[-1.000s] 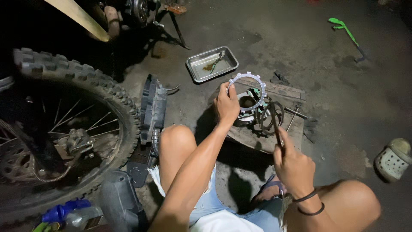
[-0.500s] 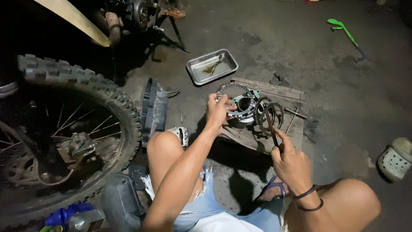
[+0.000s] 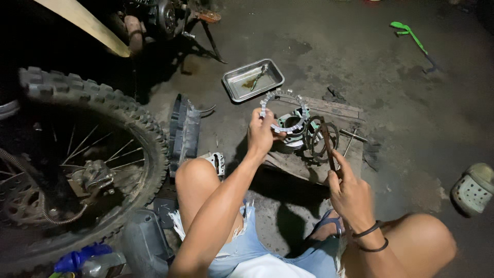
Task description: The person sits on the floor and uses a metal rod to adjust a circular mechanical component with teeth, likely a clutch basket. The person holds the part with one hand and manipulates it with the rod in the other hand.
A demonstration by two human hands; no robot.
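Observation:
My left hand [image 3: 262, 133] grips a toothed metal ring plate [image 3: 282, 103] and holds it tilted just above a round clutch assembly [image 3: 291, 132] on a wooden board [image 3: 309, 167]. My right hand [image 3: 351, 193] holds a thin dark rod [image 3: 328, 146] that pokes among dark ring plates [image 3: 323, 138] lying beside the assembly. My bare knees frame the board on both sides.
A metal tray [image 3: 252, 79] with a small tool lies behind the board. A knobby motorcycle wheel [image 3: 82, 154] stands at left, a dark ribbed part [image 3: 184, 131] beside it. A green tool [image 3: 409, 33] lies far right, a pale clog [image 3: 473, 188] at the right edge.
My left hand set the toothed ring down onto the assembly half a second ago, and now has lifted it up again. My right hand with the rod barely moved.

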